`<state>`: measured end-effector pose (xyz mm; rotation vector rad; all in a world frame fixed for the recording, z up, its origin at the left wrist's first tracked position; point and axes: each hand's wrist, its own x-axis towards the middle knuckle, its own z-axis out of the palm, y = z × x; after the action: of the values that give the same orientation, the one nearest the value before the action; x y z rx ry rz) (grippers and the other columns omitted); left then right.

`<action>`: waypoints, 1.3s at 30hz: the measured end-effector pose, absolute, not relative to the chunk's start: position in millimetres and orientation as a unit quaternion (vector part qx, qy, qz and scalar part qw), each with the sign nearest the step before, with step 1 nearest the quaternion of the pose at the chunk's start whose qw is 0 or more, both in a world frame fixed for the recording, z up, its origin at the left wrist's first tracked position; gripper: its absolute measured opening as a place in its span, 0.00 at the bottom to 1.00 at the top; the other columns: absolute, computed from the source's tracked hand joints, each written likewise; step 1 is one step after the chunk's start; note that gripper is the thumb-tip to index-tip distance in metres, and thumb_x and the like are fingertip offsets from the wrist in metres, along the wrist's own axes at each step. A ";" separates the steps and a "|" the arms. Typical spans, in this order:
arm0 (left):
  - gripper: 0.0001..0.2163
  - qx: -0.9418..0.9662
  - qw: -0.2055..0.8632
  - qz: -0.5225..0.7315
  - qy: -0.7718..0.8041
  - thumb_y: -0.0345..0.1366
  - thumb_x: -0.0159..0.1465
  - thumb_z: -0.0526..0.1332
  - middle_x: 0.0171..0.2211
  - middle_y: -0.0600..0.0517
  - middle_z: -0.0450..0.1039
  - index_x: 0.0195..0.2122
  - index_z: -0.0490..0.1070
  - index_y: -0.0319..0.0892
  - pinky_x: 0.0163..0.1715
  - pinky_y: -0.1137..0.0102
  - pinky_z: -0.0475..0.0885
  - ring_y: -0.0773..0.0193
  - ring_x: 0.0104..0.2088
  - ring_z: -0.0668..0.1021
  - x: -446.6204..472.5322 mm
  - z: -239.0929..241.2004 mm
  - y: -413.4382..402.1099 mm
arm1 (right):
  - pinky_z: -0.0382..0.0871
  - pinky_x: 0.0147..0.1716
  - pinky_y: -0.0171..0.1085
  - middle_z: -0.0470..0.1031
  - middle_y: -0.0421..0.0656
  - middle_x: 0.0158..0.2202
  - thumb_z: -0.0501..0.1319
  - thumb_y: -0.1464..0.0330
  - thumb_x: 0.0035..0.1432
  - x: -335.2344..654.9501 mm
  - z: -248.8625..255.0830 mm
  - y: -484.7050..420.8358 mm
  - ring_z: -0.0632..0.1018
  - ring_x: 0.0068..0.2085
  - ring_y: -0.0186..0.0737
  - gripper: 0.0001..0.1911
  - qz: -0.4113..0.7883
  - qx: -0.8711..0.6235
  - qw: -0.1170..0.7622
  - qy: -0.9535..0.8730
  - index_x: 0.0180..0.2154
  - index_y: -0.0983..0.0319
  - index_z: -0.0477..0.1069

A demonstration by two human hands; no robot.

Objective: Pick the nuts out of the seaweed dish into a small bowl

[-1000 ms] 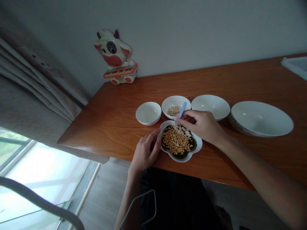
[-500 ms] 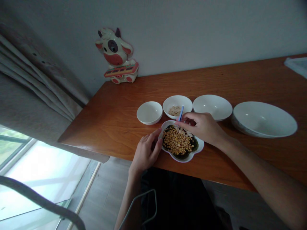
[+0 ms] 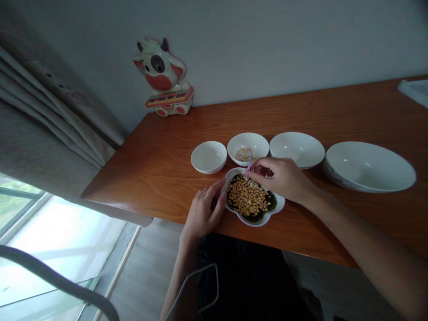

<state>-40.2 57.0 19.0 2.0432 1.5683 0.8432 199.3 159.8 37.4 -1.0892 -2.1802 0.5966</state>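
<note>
A brown wooden table (image 3: 160, 169) runs along a plain pale wall, with a grey-beige fabric curtain (image 3: 43, 129) hanging at its left. At the table's far left corner, against the wall, sits a white cow-shaped toy (image 3: 163, 80) with a red muzzle and an orange keyboard across its front. A large white oval bowl (image 3: 371, 169) stands at the right end of a row of four. Near the front edge of the table, before this row, is a white scalloped dish (image 3: 280, 203). A wide white round bowl (image 3: 297, 143) is next to the oval one.

The person's right hand (image 3: 281, 176) is over the dish's far right side, fingers closed in a pinch. The left hand (image 3: 203, 209) is half open, its fingers curved and the tips against the dish's left rim.

Left of the wide bowl come a smaller white bowl (image 3: 235, 143) holding pale flat pieces (image 3: 243, 154), then a small white bowl (image 3: 208, 157). The right hand grips a slim light-blue handle (image 3: 250, 157), held upright; fingers hide its lower end. In the dish, golden-yellow kernels (image 3: 247, 200) and some pale seeds (image 3: 256, 183) lie on a dark green layer.
</note>
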 end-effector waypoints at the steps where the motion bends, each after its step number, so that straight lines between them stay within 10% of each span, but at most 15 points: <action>1: 0.19 0.737 0.213 0.305 0.564 0.41 0.76 0.54 0.55 0.42 0.78 0.65 0.65 0.42 0.53 0.59 0.74 0.52 0.52 0.81 -40.2 19.0 57.0 | 0.69 0.29 0.37 0.80 0.41 0.28 0.63 0.54 0.64 199.3 37.5 159.7 0.77 0.28 0.36 0.16 0.228 -0.412 0.313 -0.825 0.33 0.59 0.76; 39: 0.20 0.739 0.215 0.301 0.564 0.41 0.76 0.54 0.58 0.42 0.77 0.65 0.65 0.42 0.56 0.59 0.73 0.53 0.54 0.80 -40.5 18.0 56.8 | 0.69 0.29 0.38 0.82 0.43 0.32 0.56 0.60 0.67 201.5 38.8 158.0 0.78 0.28 0.37 0.15 0.244 -0.406 0.334 -0.815 0.45 0.60 0.76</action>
<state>-40.5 56.8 18.0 2.0480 1.5630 0.8349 201.5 158.0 38.8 -1.0602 -2.1277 0.6365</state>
